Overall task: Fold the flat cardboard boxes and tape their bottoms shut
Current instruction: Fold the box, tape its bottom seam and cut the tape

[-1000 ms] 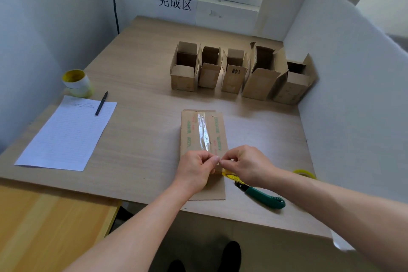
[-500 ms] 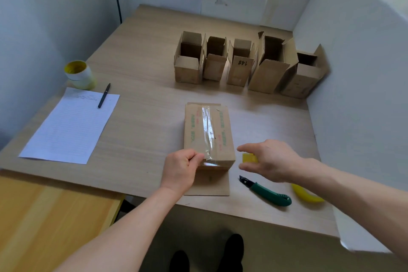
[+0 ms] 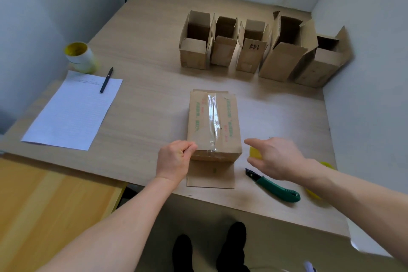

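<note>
A folded cardboard box (image 3: 213, 123) lies bottom-up near the table's front edge, with a strip of clear tape (image 3: 212, 120) running down its seam. My left hand (image 3: 175, 160) grips the box's near left corner with curled fingers. My right hand (image 3: 274, 157) hovers just right of the box, fingers extended and holding nothing. A yellow tape roll (image 3: 255, 153) is partly hidden under that hand. A green utility knife (image 3: 274, 186) lies below it. A flat cardboard piece (image 3: 210, 175) sticks out beneath the box.
Several finished open boxes (image 3: 260, 51) stand in a row at the back. A lined sheet (image 3: 74, 109) with a pen (image 3: 106, 79) and a yellow-cored tape roll (image 3: 80, 56) sit at the left. White partition walls (image 3: 366, 73) close the right side. Another yellow object (image 3: 313, 193) lies under my right forearm.
My two hands were pinching the tape end together at the box's near edge. The right hand has since let go and moved right; the left hand stays on the box corner.
</note>
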A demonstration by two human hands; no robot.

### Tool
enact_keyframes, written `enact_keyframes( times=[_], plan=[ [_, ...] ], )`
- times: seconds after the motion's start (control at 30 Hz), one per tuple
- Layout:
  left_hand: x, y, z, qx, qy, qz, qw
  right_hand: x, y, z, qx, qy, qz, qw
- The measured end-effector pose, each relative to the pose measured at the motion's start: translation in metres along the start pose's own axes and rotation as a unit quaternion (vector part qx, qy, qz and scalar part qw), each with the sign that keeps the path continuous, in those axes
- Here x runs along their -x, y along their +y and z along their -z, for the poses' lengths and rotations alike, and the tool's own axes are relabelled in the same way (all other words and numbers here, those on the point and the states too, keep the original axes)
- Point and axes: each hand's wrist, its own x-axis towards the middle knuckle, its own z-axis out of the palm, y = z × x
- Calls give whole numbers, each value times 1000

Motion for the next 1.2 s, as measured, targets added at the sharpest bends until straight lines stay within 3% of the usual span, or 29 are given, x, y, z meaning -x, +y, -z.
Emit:
enact_keyframes(
  times=[0.9, 1.0, 1.1, 1.2],
  plan=[
    [-5, -14, -8, -29, 8, 26, 999, -29, -7, -36, 7, 11, 18, 1000],
    [-7, -12, -5, -39, -11, 77, 996, -29, -7, -41, 14, 39, 33, 999],
    [-8, -12, -5, -14, -22, 179, 984, -31, -7, -43, 25, 49, 38, 998],
    [-15, -11, -5, 79, 51, 325, 941, -32, -6, -44, 26, 58, 51, 997]
  ],
)
